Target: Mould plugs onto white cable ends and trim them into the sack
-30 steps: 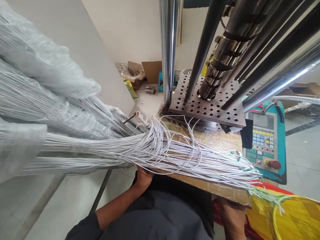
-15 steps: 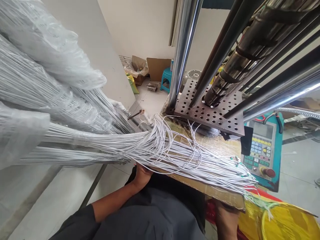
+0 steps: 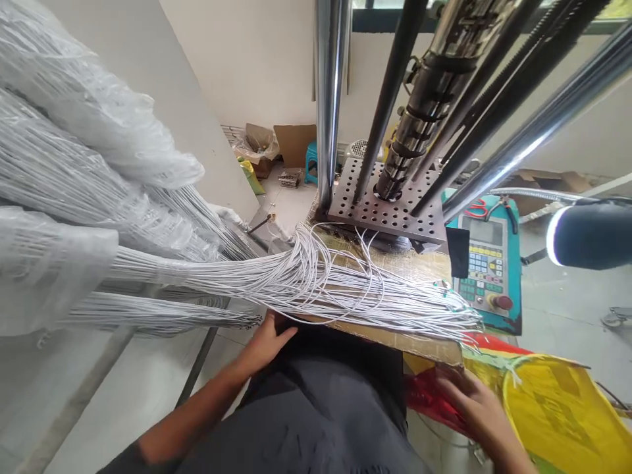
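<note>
A thick spread of thin white cables (image 3: 345, 299) lies across a cardboard-covered table (image 3: 395, 338) in front of my body. My left hand (image 3: 269, 342) is at the table's near edge, just below the cables. Its thumb stretches out apart; the other fingers are partly hidden at the edge. By the right front corner of the table is my right hand (image 3: 467, 398), slightly blurred, with fingers extended beneath the corner over a red bag (image 3: 429, 398). No object shows in either hand. Loops of cable run up to a perforated metal plate (image 3: 385, 220) on the machine.
Plastic-wrapped cable bundles (image 3: 59, 263) hang at the left. Metal columns (image 3: 326, 118) rise from the machine. A teal control panel (image 3: 488, 263) stands right of the table, beside a dark lamp (image 3: 592, 234). A yellow bag (image 3: 567, 411) is at lower right.
The view has shifted, bringing the lamp in at right. My right hand has come up into fuller view by the table corner. More of my left hand and its thumb now shows.
</note>
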Action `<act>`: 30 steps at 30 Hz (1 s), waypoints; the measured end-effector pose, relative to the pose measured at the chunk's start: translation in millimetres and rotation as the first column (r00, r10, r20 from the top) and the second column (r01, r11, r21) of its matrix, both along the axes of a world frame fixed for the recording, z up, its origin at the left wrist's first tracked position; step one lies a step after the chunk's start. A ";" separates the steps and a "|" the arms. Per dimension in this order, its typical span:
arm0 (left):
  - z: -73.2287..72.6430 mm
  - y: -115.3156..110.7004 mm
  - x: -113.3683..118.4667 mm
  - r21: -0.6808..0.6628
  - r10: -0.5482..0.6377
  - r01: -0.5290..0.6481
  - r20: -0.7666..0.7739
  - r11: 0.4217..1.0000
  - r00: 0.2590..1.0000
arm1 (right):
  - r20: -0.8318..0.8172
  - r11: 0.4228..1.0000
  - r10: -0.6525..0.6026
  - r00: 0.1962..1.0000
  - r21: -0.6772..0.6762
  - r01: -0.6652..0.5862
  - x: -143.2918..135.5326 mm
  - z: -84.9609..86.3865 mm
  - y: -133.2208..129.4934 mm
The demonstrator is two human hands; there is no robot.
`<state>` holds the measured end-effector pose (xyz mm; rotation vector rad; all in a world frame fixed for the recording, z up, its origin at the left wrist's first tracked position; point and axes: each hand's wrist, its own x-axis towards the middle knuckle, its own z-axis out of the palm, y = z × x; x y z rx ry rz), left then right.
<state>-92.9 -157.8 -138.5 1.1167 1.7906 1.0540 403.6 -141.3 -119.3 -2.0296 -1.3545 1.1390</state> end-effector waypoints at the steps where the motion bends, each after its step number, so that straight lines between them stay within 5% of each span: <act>1: 17.7 -7.2 -13.8 -0.104 -0.155 0.158 0.033 0.982 0.987 | 0.117 0.999 -0.038 0.992 0.006 0.038 22.2 10.7 -2.3; 3: 58.8 -9.8 -28.2 -0.259 -0.474 0.478 0.083 0.839 0.877 | 0.328 0.983 -0.092 0.940 0.183 0.032 46.4 32.9 6.5; 5: 98.8 8.4 -11.8 -0.211 -0.688 0.672 -0.002 0.710 0.726 | 0.441 0.894 0.044 0.897 0.382 -0.232 35.0 50.7 38.0; 6: 114.6 25.0 9.5 -0.094 -0.743 0.737 -0.119 0.669 0.659 | 0.453 0.813 0.170 0.875 0.436 -0.385 17.6 56.9 60.9; 8: 132.9 68.7 71.6 0.097 -0.800 0.862 -0.334 0.497 0.499 | 0.503 0.626 0.386 0.773 0.473 -0.620 -27.7 64.4 112.5; 10: 133.1 116.5 140.9 0.096 -0.762 0.938 -0.558 0.333 0.327 | 0.589 0.520 0.492 0.641 0.392 -0.759 -66.5 67.2 158.5; 11: 128.4 138.2 170.6 0.039 -0.707 0.951 -0.660 0.305 0.254 | 0.619 0.497 0.520 0.589 0.341 -0.798 -77.7 67.3 175.7; 13: 115.6 171.9 208.8 -0.117 -0.606 0.891 -0.771 0.438 0.196 | 0.653 0.484 0.548 0.523 0.262 -0.835 -81.3 65.0 195.9; 16: 102.3 192.7 205.0 -0.292 -0.588 0.769 -0.798 0.569 0.132 | 0.626 0.466 0.583 0.519 0.266 -0.844 -54.8 57.3 200.9; 21: 110.8 180.8 116.5 -0.439 -0.615 0.674 -0.788 0.595 0.030 | 0.535 0.431 0.590 0.605 0.425 -0.796 -18.0 40.1 197.8; 24: 126.8 179.7 86.2 -0.487 -0.596 0.611 -0.802 0.625 -0.029 | 0.498 0.440 0.593 0.632 0.457 -0.773 -16.3 35.4 199.6; 27: 141.5 187.1 101.6 -0.548 -0.614 0.605 -0.780 0.578 -0.120 | 0.514 0.432 0.583 0.629 0.460 -0.776 -17.3 37.5 200.0; 30: 147.2 194.6 152.1 -0.585 -0.649 0.665 -0.735 0.464 -0.195 | 0.556 0.382 0.535 0.636 0.512 -0.769 -17.5 42.8 197.0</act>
